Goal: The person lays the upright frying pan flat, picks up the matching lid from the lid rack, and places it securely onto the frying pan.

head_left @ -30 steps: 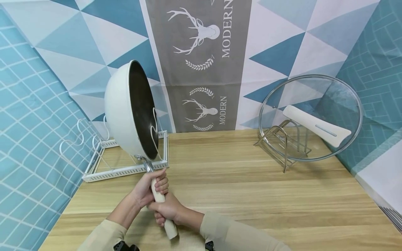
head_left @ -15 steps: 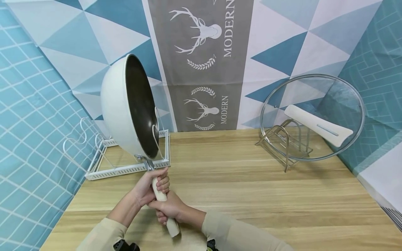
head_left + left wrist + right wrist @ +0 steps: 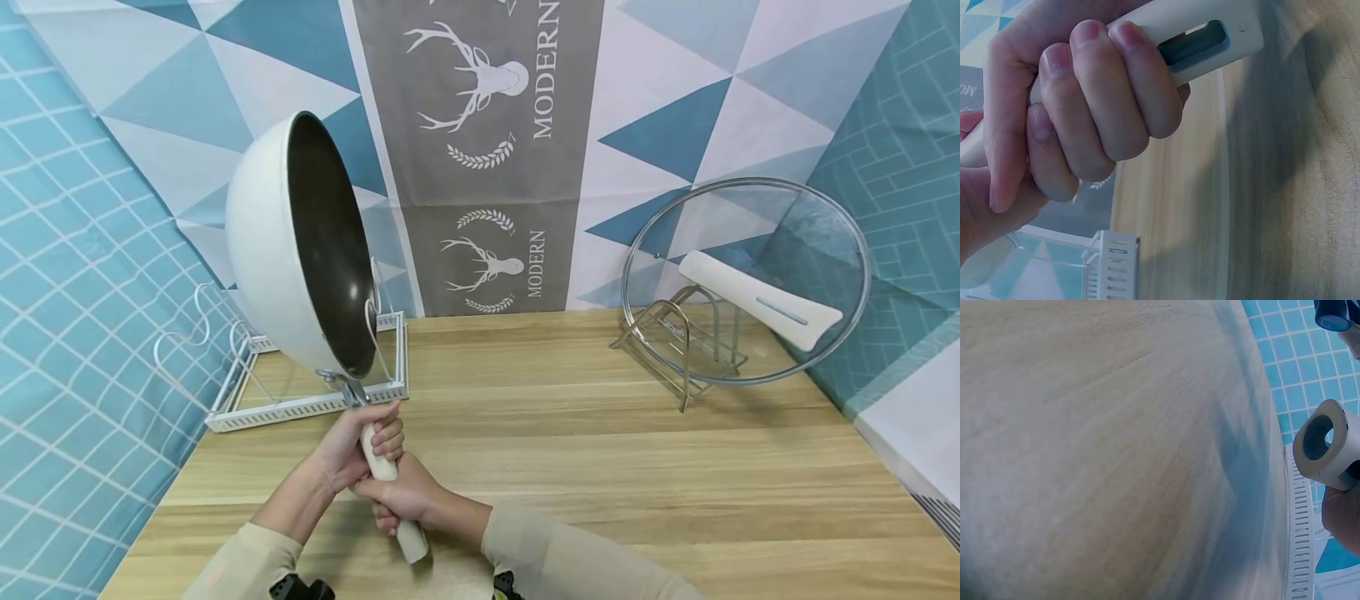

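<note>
A deep wok (image 3: pixel 258 242), white outside and dark inside, stands tilted on edge at the left of the head view, its mouth facing right. My left hand (image 3: pixel 363 446) grips its cream handle (image 3: pixel 380 462) just below the metal joint. Lower down, my right hand (image 3: pixel 405 498) wraps the same handle, and the butt end sticks out below it. In the left wrist view, curled fingers (image 3: pixel 1094 100) hold the handle beside its long slot. The handle's round end hole (image 3: pixel 1319 437) shows at the right of the right wrist view.
Behind the wok, a white wire rack (image 3: pixel 281 408) stands on the wooden table (image 3: pixel 525 450). At the right, a glass lid (image 3: pixel 795 250) with a white handle leans in a small metal stand (image 3: pixel 675 350). Patterned walls close in the back and sides.
The wok's bowl has risen slightly and moved to the left, seeming a little larger in the head view. Both hands keep their hold on the handle.
</note>
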`<state>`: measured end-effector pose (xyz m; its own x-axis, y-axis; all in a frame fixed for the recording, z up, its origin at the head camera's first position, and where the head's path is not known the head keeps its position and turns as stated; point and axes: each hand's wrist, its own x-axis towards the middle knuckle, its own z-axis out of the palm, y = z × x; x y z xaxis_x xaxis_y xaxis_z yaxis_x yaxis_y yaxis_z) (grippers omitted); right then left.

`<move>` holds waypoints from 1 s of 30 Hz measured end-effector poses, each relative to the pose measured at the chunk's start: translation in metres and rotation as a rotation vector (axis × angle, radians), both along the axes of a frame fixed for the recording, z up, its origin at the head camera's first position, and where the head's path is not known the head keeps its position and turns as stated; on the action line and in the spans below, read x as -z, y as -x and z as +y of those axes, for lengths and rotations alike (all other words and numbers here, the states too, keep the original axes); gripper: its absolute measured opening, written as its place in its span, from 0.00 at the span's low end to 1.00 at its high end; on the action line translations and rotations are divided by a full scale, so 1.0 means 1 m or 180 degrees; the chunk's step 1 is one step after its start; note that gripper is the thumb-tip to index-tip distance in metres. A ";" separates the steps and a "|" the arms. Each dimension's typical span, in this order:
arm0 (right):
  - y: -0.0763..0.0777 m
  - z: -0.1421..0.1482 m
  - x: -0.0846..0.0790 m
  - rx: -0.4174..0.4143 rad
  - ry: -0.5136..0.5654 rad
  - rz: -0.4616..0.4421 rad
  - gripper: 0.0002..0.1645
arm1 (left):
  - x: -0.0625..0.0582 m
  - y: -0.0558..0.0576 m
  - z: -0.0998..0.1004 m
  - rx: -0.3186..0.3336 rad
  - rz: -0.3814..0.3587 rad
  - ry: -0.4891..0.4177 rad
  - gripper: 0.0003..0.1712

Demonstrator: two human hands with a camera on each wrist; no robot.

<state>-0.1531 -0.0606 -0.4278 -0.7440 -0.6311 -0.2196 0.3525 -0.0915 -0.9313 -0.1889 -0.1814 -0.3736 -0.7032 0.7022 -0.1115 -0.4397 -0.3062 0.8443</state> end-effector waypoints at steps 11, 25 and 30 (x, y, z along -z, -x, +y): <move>0.003 -0.001 -0.006 0.0075 -0.0070 0.0185 0.14 | -0.008 0.000 0.000 0.0014 0.0214 0.0035 0.28; 0.007 0.001 -0.011 -0.0110 -0.0033 0.0312 0.18 | -0.016 -0.002 0.002 -0.0091 0.0400 0.0152 0.27; 0.008 0.002 -0.012 -0.0144 0.0058 0.0400 0.21 | -0.018 -0.003 0.003 -0.0111 0.0467 0.0166 0.27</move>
